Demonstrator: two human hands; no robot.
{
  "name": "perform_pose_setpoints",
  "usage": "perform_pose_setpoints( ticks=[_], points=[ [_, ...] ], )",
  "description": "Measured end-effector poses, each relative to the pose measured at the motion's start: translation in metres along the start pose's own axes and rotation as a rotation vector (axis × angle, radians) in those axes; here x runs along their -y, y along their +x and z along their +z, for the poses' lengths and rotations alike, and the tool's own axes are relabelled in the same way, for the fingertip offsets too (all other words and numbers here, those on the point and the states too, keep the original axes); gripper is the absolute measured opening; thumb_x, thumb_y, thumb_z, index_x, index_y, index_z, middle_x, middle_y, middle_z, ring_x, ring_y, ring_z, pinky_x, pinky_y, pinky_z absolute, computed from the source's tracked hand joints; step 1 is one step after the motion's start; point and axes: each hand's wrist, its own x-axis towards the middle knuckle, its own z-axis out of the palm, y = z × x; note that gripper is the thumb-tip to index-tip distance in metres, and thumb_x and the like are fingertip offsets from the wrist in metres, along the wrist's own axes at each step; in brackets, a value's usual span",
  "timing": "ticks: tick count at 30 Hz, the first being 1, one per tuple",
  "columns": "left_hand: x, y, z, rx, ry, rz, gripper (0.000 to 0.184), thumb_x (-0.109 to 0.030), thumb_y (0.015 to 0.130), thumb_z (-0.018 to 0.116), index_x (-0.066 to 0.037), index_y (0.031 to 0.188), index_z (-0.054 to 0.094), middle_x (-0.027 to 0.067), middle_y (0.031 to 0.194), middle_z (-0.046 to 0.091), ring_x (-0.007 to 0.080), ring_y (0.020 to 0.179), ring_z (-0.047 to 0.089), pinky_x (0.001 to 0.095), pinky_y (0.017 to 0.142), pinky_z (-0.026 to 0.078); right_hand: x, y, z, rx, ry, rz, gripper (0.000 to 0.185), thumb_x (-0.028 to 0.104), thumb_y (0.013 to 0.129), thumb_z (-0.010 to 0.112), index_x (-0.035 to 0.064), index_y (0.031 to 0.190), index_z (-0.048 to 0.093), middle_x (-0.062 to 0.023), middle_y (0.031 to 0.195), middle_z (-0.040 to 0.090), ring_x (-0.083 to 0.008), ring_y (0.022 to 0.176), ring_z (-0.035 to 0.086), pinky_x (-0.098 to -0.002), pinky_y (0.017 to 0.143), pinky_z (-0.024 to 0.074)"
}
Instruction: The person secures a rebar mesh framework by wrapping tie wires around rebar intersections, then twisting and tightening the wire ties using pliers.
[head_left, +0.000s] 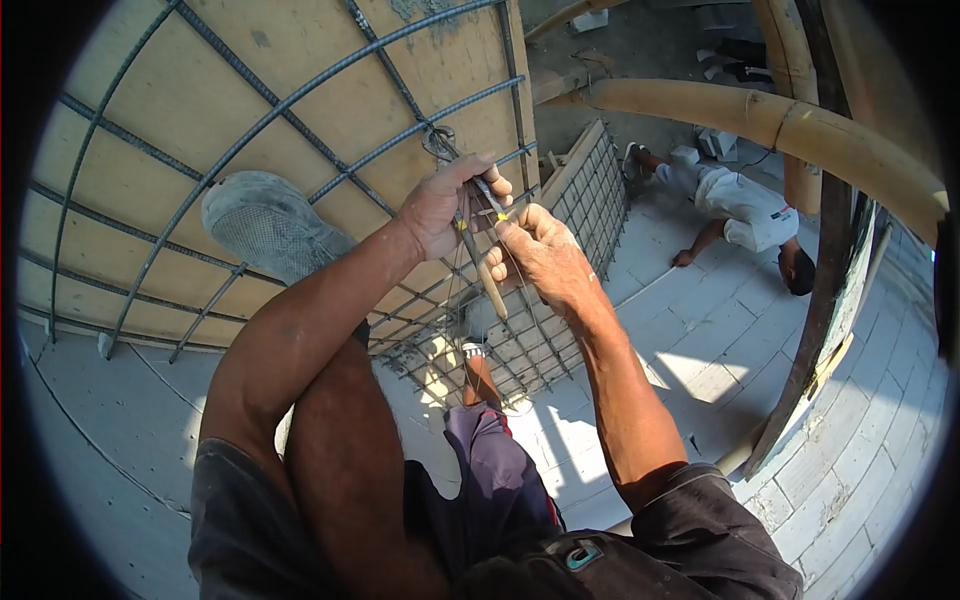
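Note:
My left hand (pixel 438 210) is closed around a pair of end-cutting pincers (pixel 440 145). Their round metal head points up toward the rebar grid (pixel 280 105), and one worn handle tip (pixel 494 295) sticks out below. Close beside it, my right hand (pixel 550 255) has its thumb and fingers pinched together at thin tie wire near a yellow-marked part of the tool. Loose strands of wire (pixel 532 318) hang beneath both hands. My fingers partly hide the wire and the handles.
My shoe (pixel 270 225) rests on the rebar over plywood formwork (pixel 235 50). Another mesh (pixel 595 190) stands below. A co-worker (pixel 740 205) bends over the block floor, and someone's leg (pixel 480 378) shows beneath me. A thick bamboo pole (pixel 690 108) crosses at upper right.

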Motion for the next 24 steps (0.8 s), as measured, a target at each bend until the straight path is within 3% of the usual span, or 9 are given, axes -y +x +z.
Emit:
perform_pose_setpoints(
  ticks=[6, 11, 12, 15, 16, 19, 20, 24],
  points=[
    [0.000, 0.000, 0.016, -0.061, -0.103, 0.014, 0.030, -0.036, 0.101, 0.056, -0.011, 0.085, 0.060, 0.0073, 0.084, 0.069, 0.0241, 0.090, 0.070, 0.0381, 0.072, 0.057, 0.009, 0.002, -0.008, 0.023, 0.002, 0.040, 0.022, 0.025, 0.100, 0.057, 0.0030, 0.098, 0.053, -0.0109, 0.083, 0.070, -0.0144, 0.068, 0.067, -0.0291, 0.061, 0.0557],
    [0.005, 0.003, 0.035, -0.249, -0.124, 0.052, 0.035, -0.036, 0.101, 0.054, -0.013, 0.075, 0.047, 0.0021, 0.066, 0.052, 0.0195, 0.067, 0.057, 0.0365, 0.071, 0.052, 0.021, -0.004, -0.007, 0.004, 0.007, 0.027, 0.025, 0.027, 0.101, 0.054, 0.0028, 0.099, 0.059, -0.0066, 0.084, 0.067, -0.0108, 0.071, 0.064, -0.0257, 0.065, 0.0526],
    [0.007, 0.002, 0.040, -0.271, -0.151, 0.057, 0.037, -0.035, 0.102, 0.053, -0.014, 0.074, 0.044, 0.0011, 0.063, 0.048, 0.0184, 0.062, 0.053, 0.0360, 0.070, 0.051, 0.036, -0.012, -0.006, -0.042, -0.199, 0.071, 0.035, 0.031, 0.099, 0.053, -0.0026, 0.103, 0.062, -0.0101, 0.086, 0.067, -0.0156, 0.077, 0.064, -0.0312, 0.071, 0.0522],
    [0.015, 0.009, 0.045, -0.365, -0.169, 0.127, 0.037, -0.035, 0.101, 0.053, -0.014, 0.073, 0.042, -0.0002, 0.060, 0.041, 0.0165, 0.055, 0.043, 0.0354, 0.068, 0.048, 0.048, -0.030, -0.004, -0.049, -0.564, -0.003, 0.046, 0.036, 0.094, 0.056, -0.0068, 0.109, 0.060, -0.0169, 0.088, 0.067, -0.0251, 0.084, 0.065, -0.0386, 0.078, 0.0511],
    [0.018, 0.011, 0.045, -0.387, -0.161, 0.137, 0.037, -0.035, 0.101, 0.053, -0.014, 0.073, 0.042, -0.0002, 0.059, 0.040, 0.0166, 0.054, 0.043, 0.0359, 0.067, 0.048, 0.040, -0.036, -0.002, -0.077, -0.591, -0.066, 0.052, 0.037, 0.089, 0.059, -0.0068, 0.118, 0.057, -0.0243, 0.095, 0.067, -0.0359, 0.091, 0.065, -0.0439, 0.085, 0.0485],
    [0.022, 0.021, 0.046, -0.452, -0.140, 0.172, 0.037, -0.035, 0.101, 0.052, -0.014, 0.072, 0.042, -0.0004, 0.058, 0.039, 0.0165, 0.052, 0.042, 0.0368, 0.066, 0.047, 0.032, -0.056, 0.016, -0.149, -0.973, -0.071, 0.077, 0.035, 0.088, 0.062, -0.0100, 0.145, 0.038, -0.0352, 0.140, 0.048, -0.0427, 0.132, 0.049, -0.0433, 0.112, 0.0375],
    [0.023, 0.025, 0.046, -0.475, -0.132, 0.186, 0.037, -0.035, 0.100, 0.052, -0.014, 0.072, 0.042, -0.0004, 0.058, 0.039, 0.0164, 0.051, 0.042, 0.0370, 0.065, 0.047, 0.017, -0.052, 0.019, -0.195, -1.024, -0.090, 0.081, 0.033, 0.086, 0.061, -0.0100, 0.148, 0.032, -0.0350, 0.144, 0.044, -0.0449, 0.136, 0.043, -0.0440, 0.115, 0.0335],
    [0.034, 0.036, 0.035, -0.524, -0.051, 0.260, 0.037, -0.035, 0.100, 0.052, -0.013, 0.071, 0.041, -0.0003, 0.059, 0.038, 0.0160, 0.051, 0.041, 0.0372, 0.064, 0.048, -0.001, -0.038, 0.026, -0.269, -0.962, -0.070, 0.082, 0.033, 0.084, 0.060, -0.0097, 0.148, 0.032, -0.0353, 0.145, 0.042, -0.0448, 0.138, 0.041, -0.0430, 0.116, 0.0326]
  ],
)
